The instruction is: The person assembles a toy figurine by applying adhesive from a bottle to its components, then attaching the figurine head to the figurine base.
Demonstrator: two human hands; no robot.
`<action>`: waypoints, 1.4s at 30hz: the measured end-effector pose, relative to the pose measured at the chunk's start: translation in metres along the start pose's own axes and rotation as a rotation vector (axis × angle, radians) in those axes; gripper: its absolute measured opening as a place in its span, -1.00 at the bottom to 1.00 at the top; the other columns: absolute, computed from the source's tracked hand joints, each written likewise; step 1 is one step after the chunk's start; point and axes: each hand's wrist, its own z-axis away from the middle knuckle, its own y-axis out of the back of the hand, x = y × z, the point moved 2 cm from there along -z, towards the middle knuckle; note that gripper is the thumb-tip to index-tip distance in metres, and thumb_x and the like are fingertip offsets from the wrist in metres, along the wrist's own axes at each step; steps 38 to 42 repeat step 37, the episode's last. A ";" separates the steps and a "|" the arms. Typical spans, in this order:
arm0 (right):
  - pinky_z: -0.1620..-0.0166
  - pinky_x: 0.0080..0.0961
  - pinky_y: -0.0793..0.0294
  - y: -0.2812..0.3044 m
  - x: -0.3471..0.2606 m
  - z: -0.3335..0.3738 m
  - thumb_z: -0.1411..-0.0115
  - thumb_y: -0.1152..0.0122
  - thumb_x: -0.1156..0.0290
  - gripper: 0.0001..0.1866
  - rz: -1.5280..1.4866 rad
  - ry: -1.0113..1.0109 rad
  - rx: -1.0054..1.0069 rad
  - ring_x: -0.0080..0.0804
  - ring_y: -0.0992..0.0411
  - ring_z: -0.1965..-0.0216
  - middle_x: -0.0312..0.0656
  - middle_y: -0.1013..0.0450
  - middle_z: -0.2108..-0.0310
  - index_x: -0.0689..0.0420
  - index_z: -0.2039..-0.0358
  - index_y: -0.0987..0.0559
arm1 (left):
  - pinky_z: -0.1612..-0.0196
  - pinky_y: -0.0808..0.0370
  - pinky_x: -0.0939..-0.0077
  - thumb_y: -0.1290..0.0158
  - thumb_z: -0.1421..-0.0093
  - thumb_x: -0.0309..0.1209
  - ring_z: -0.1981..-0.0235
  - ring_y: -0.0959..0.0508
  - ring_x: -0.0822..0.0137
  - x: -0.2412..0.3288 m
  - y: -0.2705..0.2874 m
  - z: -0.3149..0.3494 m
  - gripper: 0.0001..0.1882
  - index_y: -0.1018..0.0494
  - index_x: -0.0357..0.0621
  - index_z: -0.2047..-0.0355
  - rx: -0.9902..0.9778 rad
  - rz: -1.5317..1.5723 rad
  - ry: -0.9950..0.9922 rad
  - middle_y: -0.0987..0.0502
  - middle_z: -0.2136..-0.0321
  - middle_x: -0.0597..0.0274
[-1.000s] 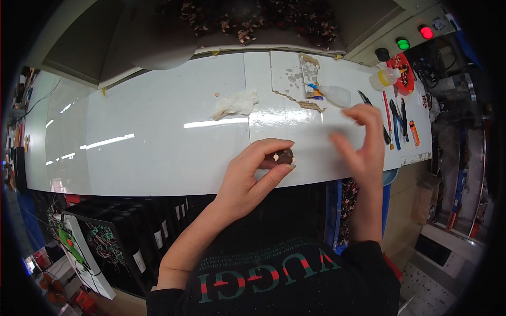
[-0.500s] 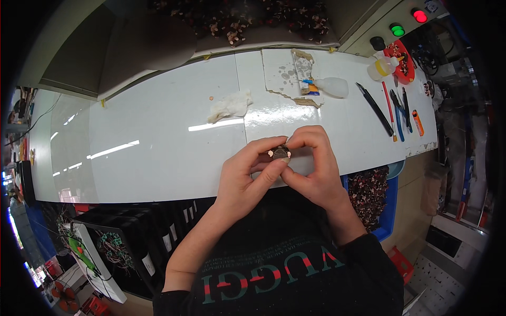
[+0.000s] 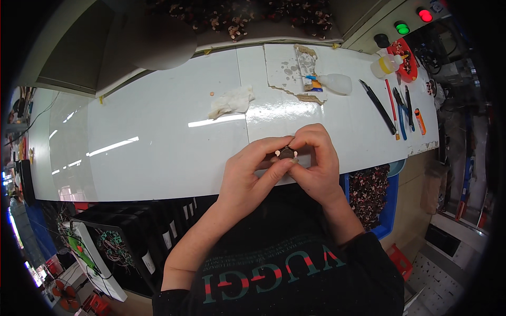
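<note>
Just over the front edge of the white table (image 3: 158,168), I hold a small dark brown figurine (image 3: 286,153) with pale pink, ear-like knobs on its two sides. My left hand (image 3: 250,171) pinches it from the left, thumb below and fingers above. On the other side my right hand (image 3: 320,171) is closed on it too, its thumb and index finger meeting the left fingertips. Much of the figurine is hidden by the fingers.
A crumpled white cloth (image 3: 233,102) lies ahead of my hands. Beyond are a translucent squeeze bottle (image 3: 337,83) and a yellow-banded bottle (image 3: 380,67). Black tweezers (image 3: 377,107), a red brush (image 3: 391,102), blue-handled pliers (image 3: 401,118) and an orange lighter (image 3: 420,122) lie right. A blue bin (image 3: 389,213) holds many small pieces.
The figurine has shifted slightly right and turned a little, so both pink knobs stand more level. My right thumb has come in closer to the left thumb.
</note>
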 end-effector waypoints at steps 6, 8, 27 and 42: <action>0.25 -0.53 -0.42 -0.002 -0.005 0.002 0.16 -0.31 0.65 -0.63 0.032 -0.007 0.022 -0.37 -0.37 0.29 -0.22 -0.35 0.32 0.13 0.31 -0.42 | 0.20 -0.55 0.51 -0.10 -0.16 -0.46 0.28 -0.56 0.37 0.004 0.002 0.001 -0.68 -0.44 -0.19 0.05 -0.021 -0.036 -0.019 -0.52 0.21 0.12; 0.25 -0.54 -0.42 -0.007 -0.010 0.005 0.15 -0.31 0.63 -0.64 0.012 -0.031 0.028 -0.39 -0.36 0.30 -0.23 -0.34 0.33 0.13 0.31 -0.41 | 0.20 -0.55 0.52 -0.10 -0.16 -0.46 0.28 -0.56 0.38 0.009 0.006 0.007 -0.68 -0.44 -0.19 0.06 -0.010 -0.042 -0.026 -0.52 0.21 0.12; -0.01 -0.50 -0.40 -0.039 -0.044 0.044 -0.24 -0.08 0.49 -0.70 -0.131 -0.031 -0.023 -0.35 -0.35 0.05 -0.05 -0.30 0.05 0.27 0.06 -0.29 | 0.33 -0.49 0.36 -0.10 -0.05 -0.22 0.40 -0.59 0.15 0.032 0.032 0.088 -0.71 -0.51 -0.18 0.34 0.184 -0.053 -0.415 -0.58 0.48 0.09; -0.11 -0.43 -0.32 -0.047 -0.062 0.081 -0.25 -0.06 0.48 -0.61 -0.067 -0.020 -0.105 -0.27 -0.27 -0.10 -0.08 -0.28 -0.05 0.26 -0.05 -0.22 | 0.29 -0.50 0.36 -0.15 -0.01 -0.14 0.36 -0.59 0.19 0.009 0.015 0.115 -0.63 -0.53 -0.13 0.27 0.184 -0.118 -0.445 -0.59 0.42 0.11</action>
